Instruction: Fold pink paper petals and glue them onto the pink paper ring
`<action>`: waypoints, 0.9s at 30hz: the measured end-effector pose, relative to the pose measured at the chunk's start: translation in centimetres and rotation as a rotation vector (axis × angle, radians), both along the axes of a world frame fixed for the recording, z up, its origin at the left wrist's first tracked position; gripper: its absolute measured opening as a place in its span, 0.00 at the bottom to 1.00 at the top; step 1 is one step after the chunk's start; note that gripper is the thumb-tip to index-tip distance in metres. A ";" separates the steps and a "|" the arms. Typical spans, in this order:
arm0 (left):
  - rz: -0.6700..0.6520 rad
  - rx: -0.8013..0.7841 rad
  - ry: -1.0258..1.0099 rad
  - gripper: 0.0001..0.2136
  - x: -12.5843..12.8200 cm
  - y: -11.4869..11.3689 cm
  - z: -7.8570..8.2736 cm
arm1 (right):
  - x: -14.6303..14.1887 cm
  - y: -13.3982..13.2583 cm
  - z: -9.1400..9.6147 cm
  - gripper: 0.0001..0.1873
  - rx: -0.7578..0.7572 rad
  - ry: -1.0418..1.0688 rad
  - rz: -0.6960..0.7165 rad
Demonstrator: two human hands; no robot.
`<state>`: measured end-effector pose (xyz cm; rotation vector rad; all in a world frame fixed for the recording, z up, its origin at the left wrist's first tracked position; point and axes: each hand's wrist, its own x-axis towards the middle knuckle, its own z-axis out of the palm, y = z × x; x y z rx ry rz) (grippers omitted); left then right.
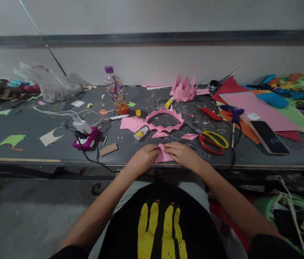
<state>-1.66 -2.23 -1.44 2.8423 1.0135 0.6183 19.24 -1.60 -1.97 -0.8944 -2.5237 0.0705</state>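
Near the front edge of the dark table, my left hand and my right hand both pinch a small folded pink paper piece between them. Just beyond lies a pink paper ring of folded points, with loose pink pieces beside it. A pink spiky paper crown shape stands farther back.
Red and yellow scissors lie right of my hands. A phone, blue glue gun and coloured paper sheets fill the right. A drink bottle, glue sticks, a magenta charger with cables and a plastic bag sit left.
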 end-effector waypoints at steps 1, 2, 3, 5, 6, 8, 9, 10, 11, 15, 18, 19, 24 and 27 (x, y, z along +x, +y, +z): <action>-0.001 0.000 0.004 0.08 0.0 0.0 0.0 | 0.0 0.0 0.0 0.14 0.003 0.002 0.002; 0.000 -0.001 0.007 0.08 0.0 0.0 0.1 | 0.0 0.0 0.0 0.13 0.007 0.004 0.001; 0.001 -0.003 0.008 0.08 0.0 0.0 0.1 | 0.0 -0.1 0.0 0.13 0.013 0.005 -0.001; 0.003 -0.008 0.010 0.08 0.0 0.0 0.1 | 0.0 -0.1 0.0 0.13 0.022 0.006 -0.002; 0.004 -0.010 0.010 0.08 0.0 0.0 0.1 | 0.0 -0.1 0.0 0.13 0.027 0.007 -0.002; 0.004 -0.011 0.010 0.07 0.0 0.0 0.1 | 0.0 -0.1 0.0 0.13 0.030 0.010 0.000; 0.002 -0.011 0.011 0.07 0.0 0.0 0.1 | 0.0 -0.1 0.0 0.13 0.027 0.013 0.000; -0.001 -0.013 0.013 0.07 0.0 0.0 0.1 | 0.0 -0.1 -0.1 0.13 0.023 0.015 -0.001; -0.003 -0.013 0.015 0.07 0.0 0.0 0.2 | 0.0 -0.1 -0.1 0.13 0.019 0.017 -0.002; -0.009 -0.009 0.024 0.07 0.0 0.0 0.4 | 0.0 -0.1 -0.2 0.14 0.011 0.018 -0.005; -0.015 0.000 0.038 0.07 -0.1 0.2 0.6 | 0.0 -0.1 -0.1 0.13 0.013 0.011 0.000; -0.016 0.004 0.041 0.07 -0.1 0.2 0.6 | 0.0 -0.1 0.0 0.13 0.015 0.006 0.000; -0.026 0.030 0.046 0.09 -0.2 0.6 0.6 | -0.1 -0.2 0.3 0.13 0.025 -0.017 -0.014; -0.025 0.016 0.086 0.09 0.0 0.7 0.5 | -0.1 -0.1 0.4 0.13 0.035 -0.036 -0.012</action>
